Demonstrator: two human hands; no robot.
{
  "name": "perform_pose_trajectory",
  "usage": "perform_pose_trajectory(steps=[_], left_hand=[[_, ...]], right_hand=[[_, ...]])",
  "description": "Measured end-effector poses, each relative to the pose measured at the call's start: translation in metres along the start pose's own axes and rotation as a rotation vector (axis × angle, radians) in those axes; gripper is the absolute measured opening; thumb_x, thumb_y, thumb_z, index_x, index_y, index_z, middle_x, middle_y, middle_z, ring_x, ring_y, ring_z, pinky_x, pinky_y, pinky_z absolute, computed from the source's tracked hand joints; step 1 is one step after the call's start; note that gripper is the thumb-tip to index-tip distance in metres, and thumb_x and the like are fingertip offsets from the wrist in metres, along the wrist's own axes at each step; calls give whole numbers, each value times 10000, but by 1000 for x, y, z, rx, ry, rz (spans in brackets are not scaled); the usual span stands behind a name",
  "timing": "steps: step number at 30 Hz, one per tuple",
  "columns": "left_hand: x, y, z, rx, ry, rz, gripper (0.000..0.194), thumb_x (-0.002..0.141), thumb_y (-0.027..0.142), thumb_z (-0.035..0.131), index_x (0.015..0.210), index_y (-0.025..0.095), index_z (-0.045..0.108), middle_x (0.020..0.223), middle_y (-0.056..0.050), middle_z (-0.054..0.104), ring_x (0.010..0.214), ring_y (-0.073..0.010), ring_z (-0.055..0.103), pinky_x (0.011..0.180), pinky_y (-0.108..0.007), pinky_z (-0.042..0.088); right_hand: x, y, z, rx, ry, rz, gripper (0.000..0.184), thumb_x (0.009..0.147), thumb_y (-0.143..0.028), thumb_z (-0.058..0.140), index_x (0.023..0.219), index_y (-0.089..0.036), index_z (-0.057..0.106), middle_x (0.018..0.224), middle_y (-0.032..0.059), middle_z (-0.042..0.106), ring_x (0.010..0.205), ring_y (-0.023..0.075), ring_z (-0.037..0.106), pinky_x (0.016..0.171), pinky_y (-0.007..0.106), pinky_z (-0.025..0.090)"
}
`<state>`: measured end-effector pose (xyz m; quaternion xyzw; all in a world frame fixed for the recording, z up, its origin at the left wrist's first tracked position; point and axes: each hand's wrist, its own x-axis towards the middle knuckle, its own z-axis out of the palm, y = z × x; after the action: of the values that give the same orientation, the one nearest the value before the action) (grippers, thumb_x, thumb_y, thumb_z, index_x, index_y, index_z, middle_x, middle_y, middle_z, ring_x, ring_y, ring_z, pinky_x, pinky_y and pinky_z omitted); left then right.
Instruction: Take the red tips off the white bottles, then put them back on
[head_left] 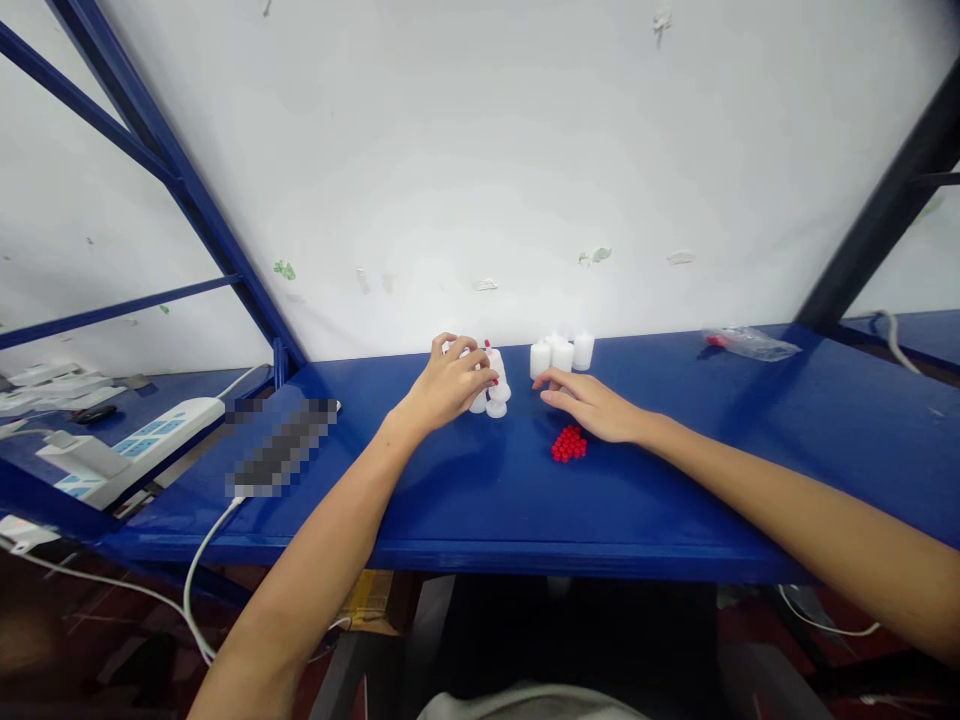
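My left hand (456, 382) curls over a cluster of small white bottles (498, 400) near the middle of the blue table. Its fingers are bent and closed around one bottle, which they partly hide. Red tips (487, 345) show on bottles beside the fingertips. To the right, my right hand (589, 403) rests low over the table with thumb and index finger apart and nothing visible between them. Just behind its fingertips stand several upright white bottles (561, 355). A small pile of red caps (569, 443) lies on the near side of this hand.
The blue table (480, 510) runs back to a white wall (487, 180). A clear plastic bag (754, 343) with something red lies at the back right. A blurred dark device (283, 447) with a white cable lies on the left, near a power strip (161, 445). Blue frame posts (180, 190) flank the table.
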<state>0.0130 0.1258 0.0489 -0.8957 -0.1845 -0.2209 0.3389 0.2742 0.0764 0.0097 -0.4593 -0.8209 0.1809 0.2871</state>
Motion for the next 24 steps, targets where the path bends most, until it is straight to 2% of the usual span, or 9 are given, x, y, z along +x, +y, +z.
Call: perform_pose_trajectory(steps=[17,21,24], left_hand=[[-1,2,0,18,-93,12,259,871,81,556,1023,230,703,1069,-79,655,1067,-273,499,944,-479,297],[-2,2,1,-23,-46,-16,272,889,87,541,1068,237,681,1056,-71,674,1069,-261,523,937,-463,299],[0,5,0,-89,50,-69,249,935,121,515,1096,247,657,1043,-56,695,1036,-224,567,925,-443,295]], right_hand=[[-1,0,0,-32,-26,-5,416,977,-508,351,1148,-213,590,1055,81,689,919,248,616,834,390,448],[-1,2,0,-30,-18,-14,406,973,-506,367,1146,-215,591,1088,88,684,953,263,617,861,412,447],[-1,3,1,-29,-10,-10,381,967,-491,380,1134,-228,599,1073,78,687,955,269,622,854,408,452]])
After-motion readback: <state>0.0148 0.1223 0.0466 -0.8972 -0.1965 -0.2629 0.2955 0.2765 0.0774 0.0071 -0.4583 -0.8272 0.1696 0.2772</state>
